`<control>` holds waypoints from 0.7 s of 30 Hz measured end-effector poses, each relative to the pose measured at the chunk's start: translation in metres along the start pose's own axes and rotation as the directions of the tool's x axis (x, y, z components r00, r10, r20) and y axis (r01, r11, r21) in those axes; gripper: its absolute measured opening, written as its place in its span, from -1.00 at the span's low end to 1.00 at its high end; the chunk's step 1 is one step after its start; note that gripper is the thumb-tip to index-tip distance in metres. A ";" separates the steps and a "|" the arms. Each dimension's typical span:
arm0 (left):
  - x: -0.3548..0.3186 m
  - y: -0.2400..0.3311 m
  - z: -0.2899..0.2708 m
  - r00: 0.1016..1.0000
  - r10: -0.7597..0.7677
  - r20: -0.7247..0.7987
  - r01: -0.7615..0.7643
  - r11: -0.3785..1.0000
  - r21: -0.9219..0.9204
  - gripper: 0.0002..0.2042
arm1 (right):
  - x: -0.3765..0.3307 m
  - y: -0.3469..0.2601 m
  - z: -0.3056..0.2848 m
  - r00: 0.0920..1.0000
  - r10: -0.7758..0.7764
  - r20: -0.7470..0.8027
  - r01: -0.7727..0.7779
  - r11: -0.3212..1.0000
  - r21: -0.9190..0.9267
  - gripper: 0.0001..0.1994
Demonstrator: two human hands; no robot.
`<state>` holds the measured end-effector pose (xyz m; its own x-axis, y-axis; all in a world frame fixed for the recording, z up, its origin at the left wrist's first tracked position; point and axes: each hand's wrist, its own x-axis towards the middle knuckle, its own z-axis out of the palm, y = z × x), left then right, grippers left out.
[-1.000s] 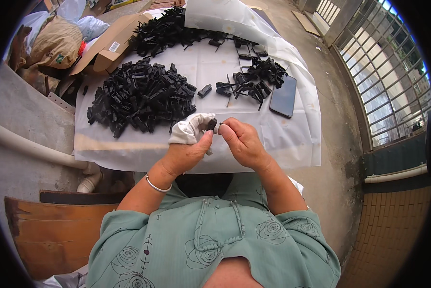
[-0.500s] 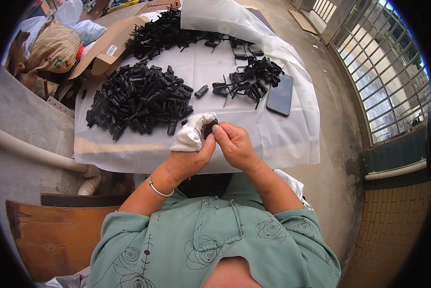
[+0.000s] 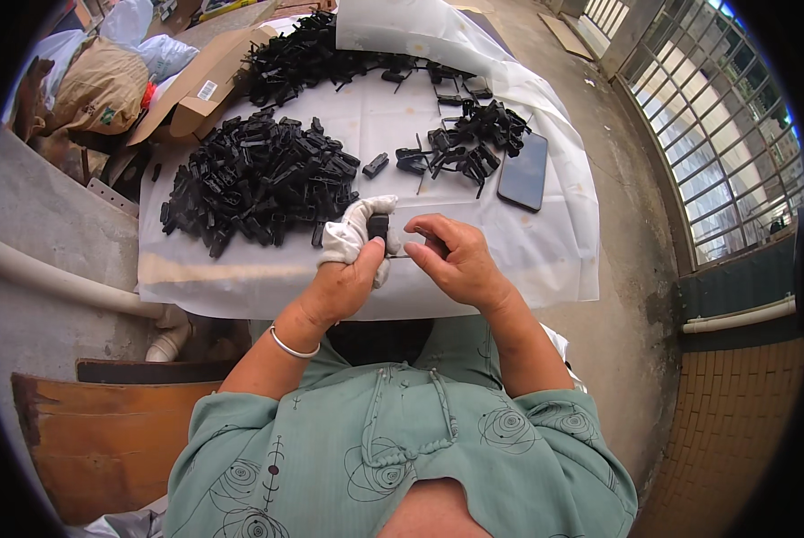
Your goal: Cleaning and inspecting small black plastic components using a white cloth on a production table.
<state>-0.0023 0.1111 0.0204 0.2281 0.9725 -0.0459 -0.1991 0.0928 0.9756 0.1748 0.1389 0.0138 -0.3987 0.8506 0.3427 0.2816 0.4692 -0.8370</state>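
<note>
My left hand (image 3: 353, 278), with a white cloth glove (image 3: 344, 240) over its fingers and the thumb bare, is closed on a small black plastic part (image 3: 378, 228). The thumb presses on the part's near end. Just to the right, apart from that part, my right hand (image 3: 456, 258) has its thumb and forefinger spread; its other fingers are curled and partly hidden. Beyond my left hand lies a large heap of black plastic parts (image 3: 259, 179). A single black part (image 3: 375, 166) rests between this heap and a smaller cluster of black pieces (image 3: 474, 139) with thin stems.
A white plastic sheet (image 3: 527, 260) covers the table. At its right side lies a dark phone (image 3: 522, 175). Another black heap (image 3: 294, 63) sits at the back, near a cardboard box (image 3: 196, 112). A barred window (image 3: 734, 134) stands to the right.
My right hand has come away from the black part and moved right, its thumb and forefinger now apart. The left hand keeps the part, which now shows more plainly.
</note>
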 end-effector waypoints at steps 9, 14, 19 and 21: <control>-0.004 -0.002 0.003 0.983 0.139 0.120 -0.175 0.908 0.381 -0.65 | 0.000 0.001 0.002 0.994 -0.107 -0.031 0.109 0.993 0.044 -0.93; -0.003 -0.006 -0.003 0.990 -0.032 0.134 0.031 0.999 0.014 -0.77 | 0.000 0.000 0.003 0.999 0.052 0.017 -0.054 0.985 0.164 -0.85; -0.001 -0.009 0.000 0.997 0.061 0.048 -0.070 0.975 0.210 -0.78 | 0.002 -0.004 0.006 0.993 0.003 0.117 -0.015 0.994 0.109 -0.80; 0.001 -0.010 0.003 0.992 0.105 0.065 -0.120 0.941 0.318 -0.78 | 0.004 -0.004 0.008 0.986 0.027 0.162 -0.039 0.997 0.070 -0.79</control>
<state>0.0023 0.1103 0.0111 0.2674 0.9610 0.0708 0.0879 -0.0975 0.9913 0.1655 0.1382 0.0153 -0.5274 0.8133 0.2458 0.2350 0.4176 -0.8777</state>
